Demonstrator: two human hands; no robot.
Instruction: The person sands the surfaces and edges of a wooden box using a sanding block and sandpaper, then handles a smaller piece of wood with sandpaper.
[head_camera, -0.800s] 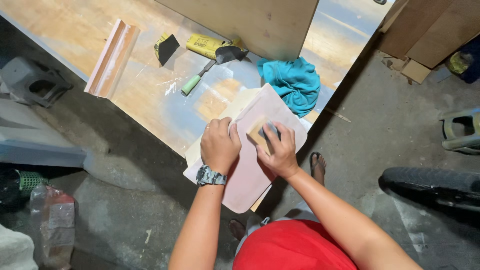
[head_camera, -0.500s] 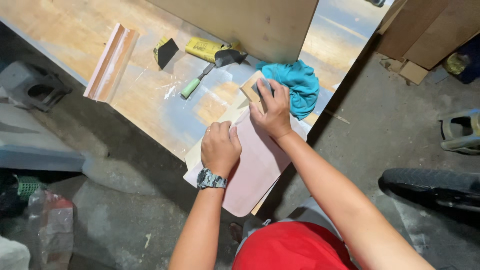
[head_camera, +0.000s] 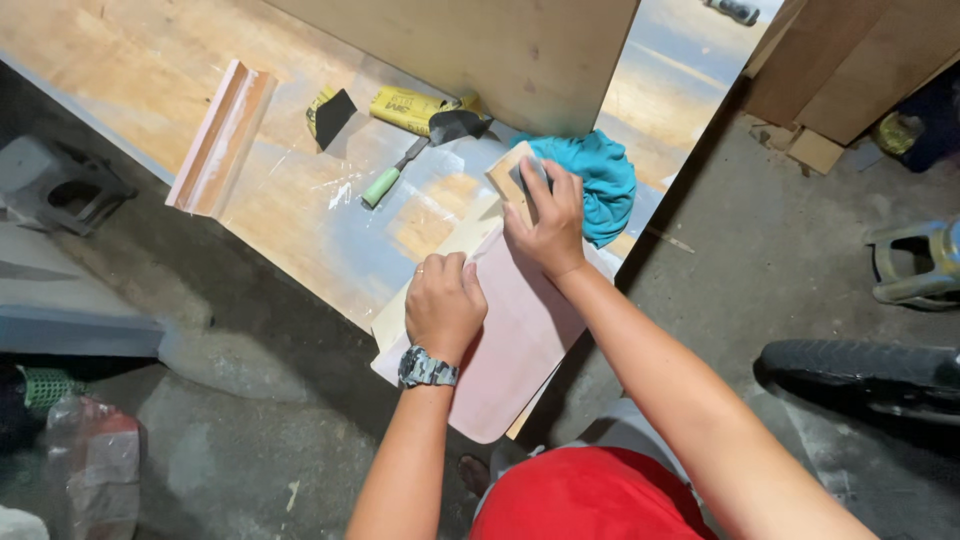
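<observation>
Pink board (head_camera: 510, 350) lies on the plywood bench (head_camera: 150, 70), its near end hanging over the edge. Since the earliest frame the right hand (head_camera: 548, 222) has slid the sanding block (head_camera: 512, 180) from mid-board to the far end, beside the teal rag (head_camera: 600, 175). Its fingers curl over the block, seemingly gripping it. The left hand (head_camera: 445, 305) presses down in a loose fist, fingers tucked together.

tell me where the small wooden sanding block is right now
In the head view, the small wooden sanding block sits under the right hand at the pale pink board's far end, beside the crumpled teal cloth.
</observation>
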